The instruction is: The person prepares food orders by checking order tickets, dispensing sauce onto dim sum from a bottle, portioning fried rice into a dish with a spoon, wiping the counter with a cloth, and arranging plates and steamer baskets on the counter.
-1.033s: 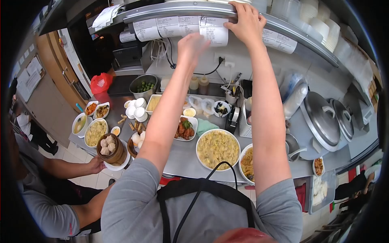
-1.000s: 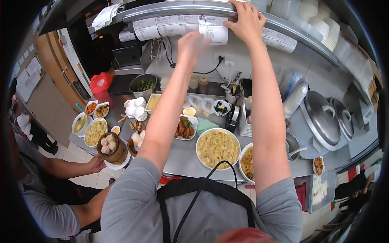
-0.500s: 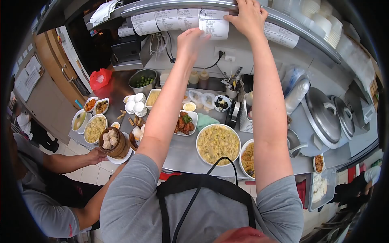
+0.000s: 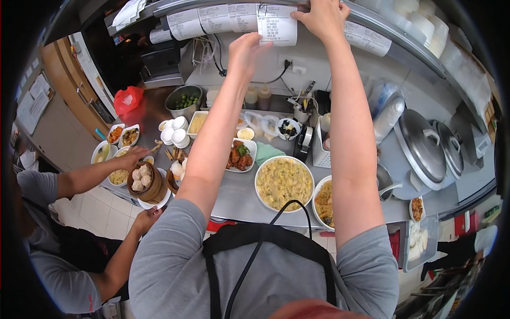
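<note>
Both my arms reach up to a metal ticket rail (image 4: pixel 212 4) hung with printed order slips. My left hand (image 4: pixel 245 57) is closed, its fingertips at the lower left edge of one order slip (image 4: pixel 278 26); the lower fingers are slightly blurred. My right hand (image 4: pixel 325 20) grips the rail, with fingers curled over it and the thumb against that slip's upper right edge. Other slips (image 4: pixel 228 18) hang to the left, and more slips (image 4: pixel 367 37) hang behind and right of my right forearm.
Below are a bowl of fried rice (image 4: pixel 284 183), a noodle bowl (image 4: pixel 324 204) and a chicken dish (image 4: pixel 240 155). At left, a co-worker's hand (image 4: pixel 147 217) holds a plate under a bamboo steamer (image 4: pixel 149 186) of dumplings. Large lidded pots (image 4: pixel 422 141) stand at right.
My left hand has shifted slightly left and up along the slip's edge. The co-worker's other hand has moved from beside the steamer to above the bowls behind it.
</note>
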The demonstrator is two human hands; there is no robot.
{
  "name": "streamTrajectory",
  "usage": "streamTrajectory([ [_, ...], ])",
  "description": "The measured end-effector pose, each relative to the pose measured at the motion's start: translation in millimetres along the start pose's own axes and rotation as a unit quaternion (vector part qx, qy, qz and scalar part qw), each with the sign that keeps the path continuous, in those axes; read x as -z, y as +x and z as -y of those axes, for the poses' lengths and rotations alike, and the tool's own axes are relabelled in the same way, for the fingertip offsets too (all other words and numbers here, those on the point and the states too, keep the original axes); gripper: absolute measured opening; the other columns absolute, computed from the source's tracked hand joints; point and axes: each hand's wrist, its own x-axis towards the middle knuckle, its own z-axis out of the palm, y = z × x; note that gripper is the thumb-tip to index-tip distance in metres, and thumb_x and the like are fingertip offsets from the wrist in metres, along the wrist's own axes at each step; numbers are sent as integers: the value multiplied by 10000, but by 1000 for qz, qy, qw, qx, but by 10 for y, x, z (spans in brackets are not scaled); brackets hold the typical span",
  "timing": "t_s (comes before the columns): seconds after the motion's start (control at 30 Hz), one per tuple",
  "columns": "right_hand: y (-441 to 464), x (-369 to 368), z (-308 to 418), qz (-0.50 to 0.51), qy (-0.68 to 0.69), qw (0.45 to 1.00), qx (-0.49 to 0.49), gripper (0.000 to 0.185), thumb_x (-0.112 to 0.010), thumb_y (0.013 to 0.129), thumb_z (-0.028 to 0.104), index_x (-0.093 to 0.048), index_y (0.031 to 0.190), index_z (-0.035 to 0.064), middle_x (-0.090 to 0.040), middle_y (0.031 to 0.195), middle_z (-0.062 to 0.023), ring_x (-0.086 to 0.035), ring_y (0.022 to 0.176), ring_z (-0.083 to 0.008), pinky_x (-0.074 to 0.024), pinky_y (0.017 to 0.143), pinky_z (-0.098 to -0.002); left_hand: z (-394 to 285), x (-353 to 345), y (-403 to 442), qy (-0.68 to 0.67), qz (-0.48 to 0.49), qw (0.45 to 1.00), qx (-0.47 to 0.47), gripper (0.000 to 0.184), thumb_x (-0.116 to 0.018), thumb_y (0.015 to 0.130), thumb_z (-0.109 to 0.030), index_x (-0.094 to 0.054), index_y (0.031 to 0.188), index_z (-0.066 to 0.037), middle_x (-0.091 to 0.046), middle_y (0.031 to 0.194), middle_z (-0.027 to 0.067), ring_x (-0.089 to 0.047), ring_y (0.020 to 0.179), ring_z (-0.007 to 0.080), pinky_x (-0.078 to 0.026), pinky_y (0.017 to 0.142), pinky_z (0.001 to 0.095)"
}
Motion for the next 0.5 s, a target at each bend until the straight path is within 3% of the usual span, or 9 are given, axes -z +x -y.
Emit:
streamTrajectory([
  [0.27, -10, 10, 19, 2, -7, 1000, -4, 586, -699, 574, 187, -469, 1109, 124, -465, 1098, -97, -378, 1103, -256, -255, 918, -417, -29, -88, -15, 30, 10, 999, -9, 144, -474, 789, -30, -520, 864, 84, -557, 903, 143, -559, 858, 216, -491, 806, 374],
  [0.33, -10, 25, 30, 9, -11, 1000, -8, 586, -699, 576, 186, -468, 1111, 126, -464, 1106, -91, -375, 1109, -252, -255, 919, -417, -57, -109, -32, -7, -7, 1000, 4, 160, -469, 786, -55, -526, 843, 83, -568, 856, 140, -574, 793, 202, -514, 735, 327],
  [0.5, -9, 25, 25, 6, -7, 1000, -7, 586, -699, 575, 191, -469, 1111, 125, -465, 1107, -89, -374, 1113, -250, -254, 922, -415, 20, -16, -34, -22, -5, 1000, -12, 191, -454, 788, -61, -513, 869, 103, -566, 865, 156, -574, 793, 212, -514, 732, 322],
])
